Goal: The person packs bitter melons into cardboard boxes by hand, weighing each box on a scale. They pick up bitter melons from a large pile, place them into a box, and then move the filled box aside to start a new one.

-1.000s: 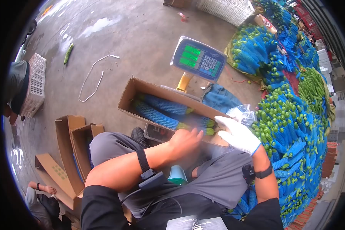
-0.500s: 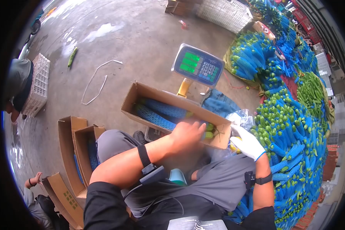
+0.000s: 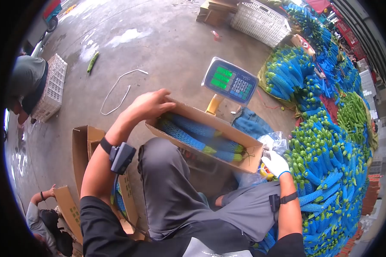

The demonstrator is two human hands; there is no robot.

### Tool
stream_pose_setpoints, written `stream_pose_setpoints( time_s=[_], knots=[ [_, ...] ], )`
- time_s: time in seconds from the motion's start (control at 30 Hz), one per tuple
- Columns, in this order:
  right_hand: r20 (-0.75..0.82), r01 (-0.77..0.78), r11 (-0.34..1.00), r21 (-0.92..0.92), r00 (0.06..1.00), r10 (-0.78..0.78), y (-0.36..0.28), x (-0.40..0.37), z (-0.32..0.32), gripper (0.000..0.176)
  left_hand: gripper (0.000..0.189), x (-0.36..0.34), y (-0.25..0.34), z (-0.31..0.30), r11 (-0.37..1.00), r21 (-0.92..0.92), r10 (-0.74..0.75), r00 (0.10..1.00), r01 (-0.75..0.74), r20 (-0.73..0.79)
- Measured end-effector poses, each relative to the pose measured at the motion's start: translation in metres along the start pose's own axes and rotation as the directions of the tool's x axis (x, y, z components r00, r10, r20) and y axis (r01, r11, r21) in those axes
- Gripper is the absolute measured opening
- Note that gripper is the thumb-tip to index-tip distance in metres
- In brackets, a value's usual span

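Observation:
A long cardboard box (image 3: 193, 147) rests on a scale with a lit green display (image 3: 229, 81). Inside it lie several green vegetables in blue net sleeves (image 3: 188, 139). My left hand (image 3: 152, 104) is bare and grips the far left end of the box, its fingers over the top edge. At the right end, my right hand (image 3: 275, 164), in a white glove, holds the box's end wall, with some fingers hidden.
A big pile of blue-netted vegetables (image 3: 326, 180) fills the right side. White crates (image 3: 261, 23) stand at the back and left. More cardboard boxes (image 3: 82, 150) stand at the left; two other people (image 3: 28, 77) are at the left edge.
My left hand has gone from inside the box to its left end. More blue netting now covers the vegetables at the right end. The camera view has shifted slightly.

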State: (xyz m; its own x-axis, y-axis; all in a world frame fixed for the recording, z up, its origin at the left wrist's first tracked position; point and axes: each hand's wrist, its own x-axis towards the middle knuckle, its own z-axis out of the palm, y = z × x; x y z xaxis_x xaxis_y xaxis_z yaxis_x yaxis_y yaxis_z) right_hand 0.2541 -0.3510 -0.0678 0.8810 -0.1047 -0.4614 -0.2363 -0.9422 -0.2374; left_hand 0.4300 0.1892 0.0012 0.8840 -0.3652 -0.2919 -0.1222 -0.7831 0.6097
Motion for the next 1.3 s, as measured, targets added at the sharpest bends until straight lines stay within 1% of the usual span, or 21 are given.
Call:
stream_pose_setpoints(
  time_s=[0.03,0.2,0.27,0.33,0.4,0.47,0.57,0.63,0.67,0.7,0.73,0.8,0.87,0.93,0.97,1.0,1.1,1.13,1.2,1.23,1.3],
  knots=[
    [-0.001,-0.004,1.0,0.005,1.0,0.004,0.0,0.0,0.003,0.053,0.052,-0.001,-0.015,0.005,0.997,-0.022,-0.072,0.997,0.073,0.034],
    [0.026,-0.008,1.0,-0.012,1.0,0.008,-0.009,-0.01,0.009,0.055,0.049,-0.024,-0.063,0.07,0.976,-0.212,-0.055,0.998,0.045,-0.042],
    [-0.225,0.062,0.987,-0.15,0.97,-0.095,-0.005,-0.008,0.026,0.052,0.05,-0.029,-0.071,0.095,0.946,-0.324,-0.022,0.99,-0.024,-0.136],
    [-0.331,0.043,0.987,-0.154,0.939,-0.092,-0.038,-0.013,0.018,0.043,0.048,-0.032,-0.075,0.111,0.951,-0.308,-0.022,0.991,-0.02,-0.132],
    [-0.387,0.268,0.958,-0.1,0.877,-0.285,-0.051,-0.001,0.03,0.038,0.045,-0.036,-0.077,0.123,0.947,-0.321,-0.038,0.99,-0.008,-0.135],
    [-0.256,0.354,0.933,0.065,0.91,-0.327,-0.081,0.011,0.039,0.036,0.042,-0.038,-0.08,0.131,0.954,-0.299,-0.019,0.988,-0.028,-0.154],
    [-0.057,0.434,0.895,0.101,0.901,-0.43,-0.122,0.038,0.061,0.043,0.04,-0.043,-0.085,0.139,0.878,-0.472,-0.035,0.974,-0.077,-0.223],
    [0.012,0.474,0.874,0.108,0.878,-0.478,-0.122,0.072,0.112,0.048,0.037,-0.053,-0.081,0.132,0.764,-0.644,-0.154,0.979,0.031,-0.136],
    [0.016,0.479,0.872,0.106,0.876,-0.483,-0.123,0.086,0.136,0.051,0.037,-0.061,-0.079,0.128,0.769,-0.638,-0.158,0.978,0.036,-0.136],
    [0.119,0.43,0.894,0.128,0.888,-0.444,-0.133,0.095,0.141,0.054,0.037,-0.07,-0.076,0.123,0.747,-0.665,-0.158,0.974,0.012,-0.16],
    [0.117,0.433,0.89,0.139,0.886,-0.449,-0.142,0.107,0.145,0.054,0.036,-0.08,-0.073,0.118,0.724,-0.69,-0.16,0.97,-0.012,-0.184],
    [0.363,0.355,0.906,0.229,0.833,-0.418,-0.159,0.129,0.153,0.053,0.035,-0.101,-0.066,0.115,0.675,-0.737,-0.217,0.959,0.015,-0.18],
    [0.384,0.305,0.912,0.275,0.835,-0.395,-0.181,0.124,0.139,0.058,0.036,-0.12,-0.063,0.111,0.537,-0.842,-0.342,0.925,0.045,-0.168],
    [0.452,0.231,0.953,0.195,0.841,-0.296,-0.204,0.111,0.116,0.065,0.035,-0.136,-0.061,0.108,0.553,-0.831,-0.36,0.916,0.055,-0.179],
    [0.556,0.253,0.967,0.034,0.799,-0.229,-0.214,0.113,0.115,0.077,0.034,-0.144,-0.06,0.103,0.67,-0.737,-0.381,0.891,0.084,-0.245],
    [0.33,0.273,0.961,0.042,0.904,-0.272,-0.214,0.102,0.124,0.07,0.034,-0.142,-0.056,0.101,0.767,-0.633,-0.364,0.881,0.099,-0.304],
    [0.304,0.301,0.943,0.144,0.893,-0.332,-0.204,0.098,0.099,0.06,0.034,-0.139,-0.042,0.094,0.746,-0.658,-0.374,0.883,0.104,-0.283],
    [0.316,0.256,0.963,0.088,0.909,-0.271,-0.207,0.077,0.062,0.056,0.034,-0.138,-0.05,0.089,0.704,-0.707,-0.343,0.904,0.069,-0.254],
    [0.171,0.271,0.962,0.026,0.947,-0.272,-0.187,0.06,0.05,0.049,0.033,-0.129,-0.085,0.087,0.761,-0.648,-0.329,0.887,0.044,-0.326],
    [0.178,0.244,0.97,0.012,0.954,-0.243,-0.175,0.045,0.032,0.05,0.033,-0.124,-0.102,0.081,0.802,-0.597,-0.254,0.909,0.006,-0.331],
    [0.113,0.212,0.977,0.037,0.97,-0.215,-0.145,-0.003,-0.01,0.052,0.035,-0.116,-0.079,0.07,0.719,-0.695,-0.275,0.917,-0.003,-0.289]
  ],
)
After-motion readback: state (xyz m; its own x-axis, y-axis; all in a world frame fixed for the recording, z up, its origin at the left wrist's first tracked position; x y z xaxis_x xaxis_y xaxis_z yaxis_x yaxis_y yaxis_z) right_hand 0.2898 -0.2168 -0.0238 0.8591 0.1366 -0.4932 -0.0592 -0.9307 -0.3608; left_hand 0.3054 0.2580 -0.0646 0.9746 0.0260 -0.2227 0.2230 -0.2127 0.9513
